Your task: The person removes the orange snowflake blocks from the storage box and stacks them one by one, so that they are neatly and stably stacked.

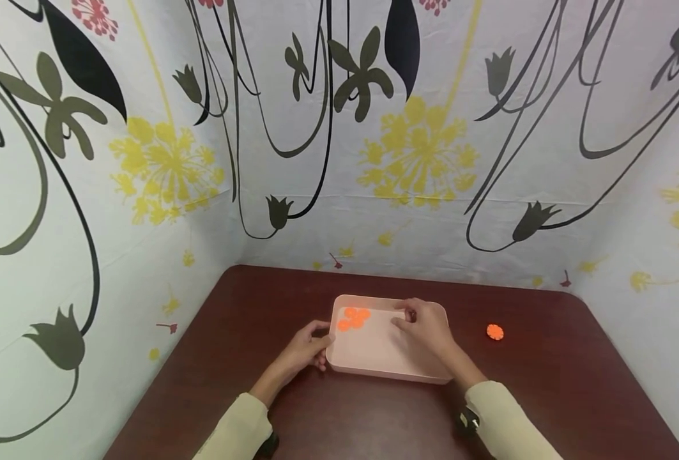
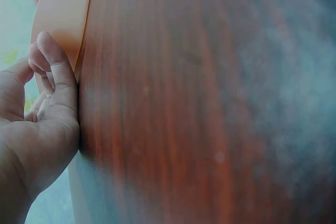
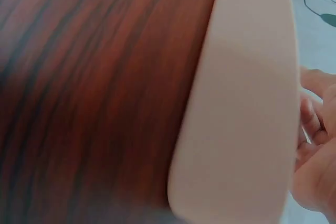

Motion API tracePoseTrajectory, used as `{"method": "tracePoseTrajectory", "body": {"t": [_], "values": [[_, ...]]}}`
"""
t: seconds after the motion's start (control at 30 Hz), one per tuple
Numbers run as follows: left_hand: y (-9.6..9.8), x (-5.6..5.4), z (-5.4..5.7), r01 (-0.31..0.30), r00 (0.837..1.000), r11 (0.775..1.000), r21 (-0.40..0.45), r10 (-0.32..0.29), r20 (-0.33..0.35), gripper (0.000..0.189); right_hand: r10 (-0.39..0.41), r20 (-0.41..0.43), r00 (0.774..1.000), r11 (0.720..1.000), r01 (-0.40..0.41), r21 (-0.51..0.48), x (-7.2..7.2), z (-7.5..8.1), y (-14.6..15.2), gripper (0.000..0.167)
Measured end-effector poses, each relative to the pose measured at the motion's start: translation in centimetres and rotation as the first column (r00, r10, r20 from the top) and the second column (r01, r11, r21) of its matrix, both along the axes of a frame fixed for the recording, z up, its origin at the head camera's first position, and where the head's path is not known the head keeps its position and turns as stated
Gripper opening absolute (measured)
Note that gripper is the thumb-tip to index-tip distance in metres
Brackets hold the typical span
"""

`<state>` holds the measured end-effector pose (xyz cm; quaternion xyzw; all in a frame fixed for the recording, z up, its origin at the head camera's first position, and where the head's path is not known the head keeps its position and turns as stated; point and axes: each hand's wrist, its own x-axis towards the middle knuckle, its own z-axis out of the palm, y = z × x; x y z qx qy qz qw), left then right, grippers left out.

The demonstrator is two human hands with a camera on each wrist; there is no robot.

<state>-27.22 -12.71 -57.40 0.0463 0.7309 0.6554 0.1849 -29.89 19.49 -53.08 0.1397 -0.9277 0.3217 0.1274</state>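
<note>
A pale pink tray (image 1: 373, 369) with a raised rim lies on the dark wooden table. Several small orange discs (image 1: 353, 317) sit together in its far left corner. My left hand (image 1: 307, 345) grips the tray's left edge, thumb at the rim; the left wrist view has its fingers against the tray's outer side (image 2: 65, 9). Over the right part of the tray is my right hand (image 1: 428, 326), thumb and index fingertips apart with nothing visible between them. In the right wrist view, the tray's near wall (image 3: 239, 103) partly hides that hand's fingers.
An orange piece with a scalloped edge (image 1: 495, 331) lies on the table to the right of the tray. Patterned fabric (image 1: 419, 153) rises behind the table (image 1: 282, 287) and along both sides.
</note>
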Motion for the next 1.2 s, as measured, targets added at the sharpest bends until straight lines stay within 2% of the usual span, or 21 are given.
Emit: {"method": "tracePoseTrajectory", "body": {"t": [0.1,0.2,0.43,0.6,0.77,0.93,1.2], "values": [[0.1,0.0,0.0,0.0,1.0,1.0,0.006,0.0,0.002,0.054,0.05,0.038,0.998,0.999,-0.05,0.013,-0.5,-0.6,-1.3,0.033],[0.1,0.1,0.1,0.002,1.0,1.0,0.006,-0.002,-0.001,0.054,0.087,0.125,0.988,0.996,-0.082,-0.04,-0.9,-1.1,-2.6,0.039],[0.2,0.1,0.2,0.0,1.0,1.0,0.004,0.0,0.007,0.053,0.15,0.2,0.968,0.989,-0.143,-0.048,-1.7,-2.4,-6.1,0.042],[0.3,0.0,0.3,0.006,1.0,1.0,-0.004,-0.006,0.009,0.053,0.108,0.224,0.969,0.994,-0.11,-0.001,-1.7,-3.0,-7.3,0.037],[0.2,0.1,0.5,-0.005,1.0,1.0,-0.004,0.005,0.012,0.051,0.068,0.209,0.975,0.995,-0.081,0.051,-1.8,-3.3,-7.6,0.028],[0.2,0.0,0.2,-0.008,1.0,1.0,-0.011,0.008,0.012,0.051,0.041,0.198,0.979,0.997,-0.054,0.063,-1.6,-3.5,-7.7,0.021],[0.2,0.2,0.3,0.001,1.0,1.0,0.001,-0.001,-0.003,0.053,0.039,0.192,0.981,0.998,-0.049,0.048,-1.5,-3.6,-7.6,0.026]]}}
